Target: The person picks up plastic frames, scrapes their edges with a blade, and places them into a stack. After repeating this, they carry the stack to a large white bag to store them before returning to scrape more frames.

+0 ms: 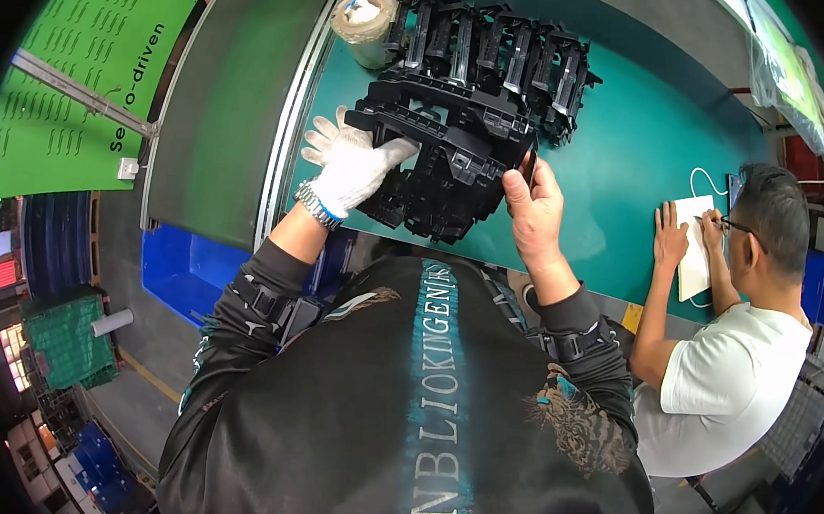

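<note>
Head view: my right hand, bare, pinches the black frame at its right edge; gloved left hand grips its left side, frame lifted over the counter edge. Thin hold — I judge it could twist out. Behind, the parts row and tape roll could get bumped.

Bare teal bench top lies open right of the held black plastic frame; stacked black plastic frames and a tape roll block the far side; a seated co-worker's hands crowd the right edge.
</note>
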`<act>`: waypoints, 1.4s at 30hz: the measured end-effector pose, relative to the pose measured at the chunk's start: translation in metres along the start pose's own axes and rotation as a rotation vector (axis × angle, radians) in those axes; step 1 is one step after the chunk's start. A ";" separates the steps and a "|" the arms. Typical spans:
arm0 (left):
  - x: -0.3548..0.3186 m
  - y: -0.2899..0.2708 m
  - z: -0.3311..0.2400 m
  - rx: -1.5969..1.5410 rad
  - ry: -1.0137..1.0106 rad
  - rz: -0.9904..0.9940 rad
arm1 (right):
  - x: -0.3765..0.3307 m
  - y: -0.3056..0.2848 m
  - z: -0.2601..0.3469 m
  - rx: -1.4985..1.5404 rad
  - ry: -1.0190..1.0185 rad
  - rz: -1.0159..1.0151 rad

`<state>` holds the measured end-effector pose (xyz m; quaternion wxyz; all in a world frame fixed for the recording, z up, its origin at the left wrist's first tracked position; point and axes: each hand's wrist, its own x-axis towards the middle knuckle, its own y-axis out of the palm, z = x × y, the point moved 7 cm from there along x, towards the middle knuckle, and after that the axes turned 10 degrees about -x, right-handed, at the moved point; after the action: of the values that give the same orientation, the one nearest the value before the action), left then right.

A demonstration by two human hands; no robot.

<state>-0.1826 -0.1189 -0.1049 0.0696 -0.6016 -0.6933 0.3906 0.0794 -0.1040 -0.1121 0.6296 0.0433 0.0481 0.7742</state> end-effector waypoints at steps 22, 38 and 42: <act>-0.003 -0.022 0.028 -1.707 -0.044 0.245 | -0.001 0.025 0.039 -0.318 -0.191 0.306; -0.035 -0.013 -0.013 -1.936 -0.019 0.313 | 0.033 0.088 0.130 -0.911 -0.825 0.505; -0.027 -0.012 -0.001 -1.840 0.113 0.394 | 0.032 0.087 0.131 -0.936 -0.858 0.493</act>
<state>-0.1841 -0.1425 -0.0871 -0.4668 -0.5447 -0.6108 -0.3352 0.0051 -0.0874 0.0287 0.3507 0.0792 -0.5570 0.7487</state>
